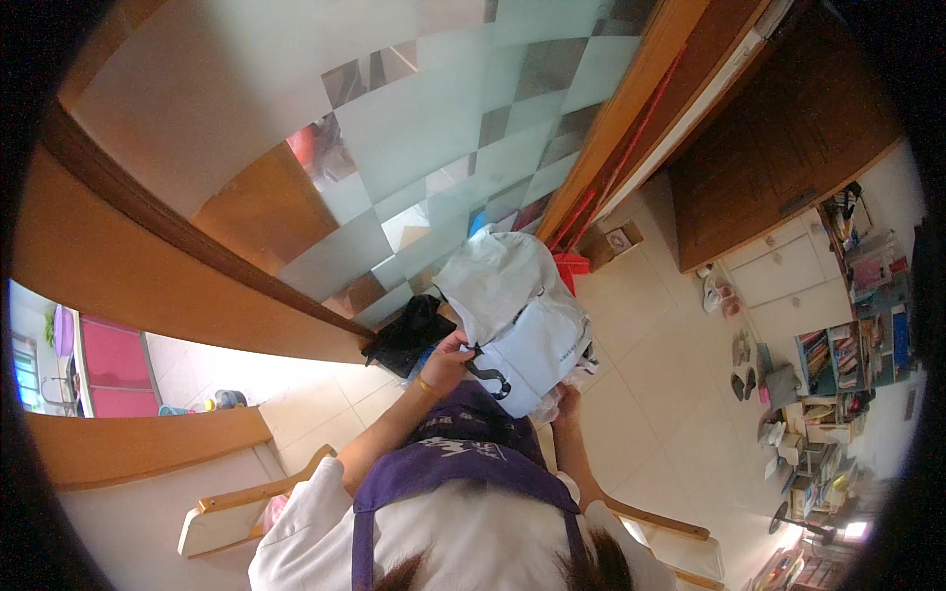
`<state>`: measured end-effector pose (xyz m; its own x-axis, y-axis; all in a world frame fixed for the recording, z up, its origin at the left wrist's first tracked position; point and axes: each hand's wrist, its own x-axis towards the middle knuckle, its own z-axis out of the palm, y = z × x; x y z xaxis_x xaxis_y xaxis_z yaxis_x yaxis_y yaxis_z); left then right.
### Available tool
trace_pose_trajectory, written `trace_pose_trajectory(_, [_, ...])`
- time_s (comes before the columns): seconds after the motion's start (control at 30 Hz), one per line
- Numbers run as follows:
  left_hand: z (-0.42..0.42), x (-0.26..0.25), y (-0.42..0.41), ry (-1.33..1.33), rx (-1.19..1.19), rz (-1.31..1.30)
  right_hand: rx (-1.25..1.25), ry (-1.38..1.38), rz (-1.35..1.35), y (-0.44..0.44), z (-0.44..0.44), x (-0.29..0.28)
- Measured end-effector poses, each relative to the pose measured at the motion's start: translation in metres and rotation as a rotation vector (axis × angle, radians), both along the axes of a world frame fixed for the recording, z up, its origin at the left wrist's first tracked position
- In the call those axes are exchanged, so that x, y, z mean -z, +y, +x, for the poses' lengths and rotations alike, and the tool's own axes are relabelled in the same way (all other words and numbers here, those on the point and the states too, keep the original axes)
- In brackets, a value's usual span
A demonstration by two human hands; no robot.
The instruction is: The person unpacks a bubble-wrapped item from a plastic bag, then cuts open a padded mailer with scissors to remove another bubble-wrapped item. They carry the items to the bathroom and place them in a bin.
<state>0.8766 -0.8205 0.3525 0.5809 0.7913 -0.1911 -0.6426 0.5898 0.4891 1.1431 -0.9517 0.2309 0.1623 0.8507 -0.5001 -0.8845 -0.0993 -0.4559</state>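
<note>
In front of my chest I hold a crumpled grey-white plastic bag [502, 277] together with a smooth pale-blue piece [528, 354] that bears small dark writing. I cannot tell whether the two are one thing. My left hand [447, 362] pinches their near left edge, beside a black curved strip [494, 375] that may be a handle or hook. My right hand [567, 408] grips the lower right side, where clear plastic film [547, 408] bunches against the fingers. Behind my left hand lies a black plastic bag [414, 336], partly hidden.
A wood-framed door with checkered frosted glass [414, 140] stands close ahead. Beside it are a red long-handled tool [569, 270] and a cardboard box [617, 240]. Wooden armrests [259, 484] flank me. Shoes [717, 292], drawers [783, 273] and bookshelves [835, 358] line the right.
</note>
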Motion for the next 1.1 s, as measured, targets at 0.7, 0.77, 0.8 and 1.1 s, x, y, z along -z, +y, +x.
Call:
trace_pose_trajectory(0.7, [0.04,-0.077,-0.031,0.842,0.181,1.518,0.0,0.004,-0.015,0.017,-0.023,-0.006])
trace_pose_trajectory(0.77, [0.039,-0.077,-0.033,0.755,0.248,1.436,0.018,0.005,-0.018,0.011,-0.016,-0.009])
trace_pose_trajectory(0.8, [0.04,-0.078,-0.034,0.764,0.282,1.417,0.035,0.004,-0.016,0.006,-0.011,-0.011])
trace_pose_trajectory(1.1, [-0.007,0.001,-0.018,0.952,0.183,1.24,0.155,-0.022,0.046,0.002,0.032,-0.033])
